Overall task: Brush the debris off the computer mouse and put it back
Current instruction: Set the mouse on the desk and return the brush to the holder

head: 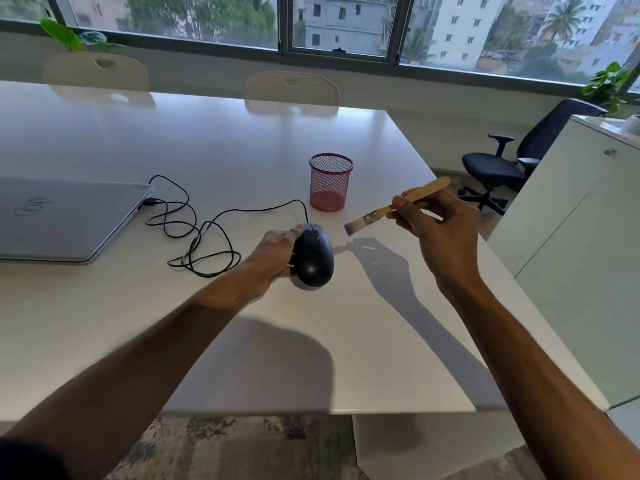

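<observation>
The black mouse is tilted up just above the surface, the left hand closed around its side. The right hand pinches the brush, bristles near but clear. Best to sweep lightly away from the cable. One mouse, one brush, one mesh cup, one laptop.

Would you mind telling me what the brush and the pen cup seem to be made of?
The brush: a pale, unfinished-looking wooden handle, a shiny metal band, and light bristles tinged purple at the tips. The pen cup: red see-through mesh, probably coated wire.
</observation>
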{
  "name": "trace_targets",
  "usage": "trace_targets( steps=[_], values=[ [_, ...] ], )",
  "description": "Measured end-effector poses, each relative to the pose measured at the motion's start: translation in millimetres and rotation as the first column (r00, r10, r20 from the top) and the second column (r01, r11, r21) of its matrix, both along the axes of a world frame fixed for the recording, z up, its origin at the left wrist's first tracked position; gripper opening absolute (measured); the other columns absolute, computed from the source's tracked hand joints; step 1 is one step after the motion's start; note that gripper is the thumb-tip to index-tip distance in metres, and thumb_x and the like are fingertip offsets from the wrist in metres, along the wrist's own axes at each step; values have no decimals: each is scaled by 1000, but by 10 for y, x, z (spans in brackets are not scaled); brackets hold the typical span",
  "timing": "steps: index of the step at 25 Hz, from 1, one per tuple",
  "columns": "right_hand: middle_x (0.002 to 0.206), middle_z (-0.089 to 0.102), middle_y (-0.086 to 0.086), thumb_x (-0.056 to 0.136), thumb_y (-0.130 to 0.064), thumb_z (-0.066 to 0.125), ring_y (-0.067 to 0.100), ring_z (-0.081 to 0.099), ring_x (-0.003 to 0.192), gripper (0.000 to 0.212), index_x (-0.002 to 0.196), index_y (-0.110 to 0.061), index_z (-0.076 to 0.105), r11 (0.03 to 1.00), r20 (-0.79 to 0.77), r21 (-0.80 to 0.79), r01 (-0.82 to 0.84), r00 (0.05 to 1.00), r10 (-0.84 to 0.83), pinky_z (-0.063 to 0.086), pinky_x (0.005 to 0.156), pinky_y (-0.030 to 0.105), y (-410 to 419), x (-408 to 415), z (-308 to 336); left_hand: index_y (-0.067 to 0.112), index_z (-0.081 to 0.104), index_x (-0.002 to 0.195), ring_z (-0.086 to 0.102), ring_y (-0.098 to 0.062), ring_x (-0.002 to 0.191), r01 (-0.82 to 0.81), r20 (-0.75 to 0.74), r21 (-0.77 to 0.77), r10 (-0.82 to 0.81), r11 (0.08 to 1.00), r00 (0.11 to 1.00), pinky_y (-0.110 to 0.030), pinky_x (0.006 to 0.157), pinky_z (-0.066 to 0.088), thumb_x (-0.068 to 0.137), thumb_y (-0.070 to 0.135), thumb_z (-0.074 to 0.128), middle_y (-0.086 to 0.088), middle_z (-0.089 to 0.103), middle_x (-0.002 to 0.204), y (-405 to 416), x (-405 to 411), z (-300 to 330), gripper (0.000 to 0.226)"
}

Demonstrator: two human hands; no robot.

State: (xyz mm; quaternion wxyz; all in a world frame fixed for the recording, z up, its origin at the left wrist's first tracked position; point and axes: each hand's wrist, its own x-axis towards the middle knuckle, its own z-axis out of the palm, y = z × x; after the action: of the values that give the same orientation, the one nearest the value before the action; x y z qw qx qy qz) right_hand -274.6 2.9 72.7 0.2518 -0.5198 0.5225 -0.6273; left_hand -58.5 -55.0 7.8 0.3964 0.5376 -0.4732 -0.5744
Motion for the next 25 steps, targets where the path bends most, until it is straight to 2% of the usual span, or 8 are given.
trace_targets(
  steps=[3,5,10,12,16,20,22,25],
  values=[
    [91,75,8,91,-11,73,22,77,79,12,101,-4,74,1000,-22,-5,0,1000,0,64,82,33,-193,-50,15,4,60,126,65,-24,97,12,24,-6,-12,1000,1000,-23,55,55,104,34,45,-18,65,120,-120,-32,-51,40],
    [93,75,12,91,-11,74,25,77,82,13,100,-3,73,1000,-25,-8,-6,1000,5,63,83,37,-319,-74,25,2,64,115,64,-26,95,-13,60,-40,15,999,998,-27,60,56,103,34,48,-19,65,111,-210,-58,-81,38],
    [97,75,18,88,-11,77,30,77,85,19,102,-1,69,1000,-16,10,4,1000,-3,62,86,43,-613,-71,43,-12,65,90,55,-27,75,-110,237,-185,153,976,959,-46,72,51,96,40,57,-15,57,77,-347,-24,-167,53],
    [97,75,19,87,-10,78,30,77,84,22,103,0,68,1000,-19,11,-4,1000,4,63,86,43,-697,-61,44,-6,67,83,55,-26,69,-109,332,-243,189,964,924,-43,69,49,94,44,57,-14,59,70,-355,6,-182,53],
    [98,75,21,87,-10,78,31,77,84,24,103,4,68,1000,-48,11,-3,999,4,62,86,45,-836,-34,43,3,71,77,59,-24,68,-61,479,-326,220,944,850,-36,63,46,95,46,55,-15,68,72,-361,24,-164,49],
    [98,76,19,87,-12,77,28,78,83,25,104,5,70,1000,-70,27,11,997,-9,63,85,41,-925,8,32,5,70,77,61,-28,71,23,556,-318,167,948,815,-38,70,49,97,44,53,-10,65,70,-377,-6,-115,48],
    [97,76,18,87,-12,78,27,78,82,25,103,6,70,1000,-70,22,11,998,-9,63,85,40,-948,18,27,9,67,70,62,-33,75,50,590,-320,158,946,792,-40,73,50,98,44,52,-12,64,72,-388,-19,-103,47],
    [95,76,18,87,-12,79,27,78,81,25,102,5,70,1000,-66,17,17,998,-16,63,84,40,-974,27,29,14,57,60,57,-33,73,43,617,-334,184,942,765,-37,68,45,97,43,53,-11,60,70,-402,-25,-100,48]
  ],
)
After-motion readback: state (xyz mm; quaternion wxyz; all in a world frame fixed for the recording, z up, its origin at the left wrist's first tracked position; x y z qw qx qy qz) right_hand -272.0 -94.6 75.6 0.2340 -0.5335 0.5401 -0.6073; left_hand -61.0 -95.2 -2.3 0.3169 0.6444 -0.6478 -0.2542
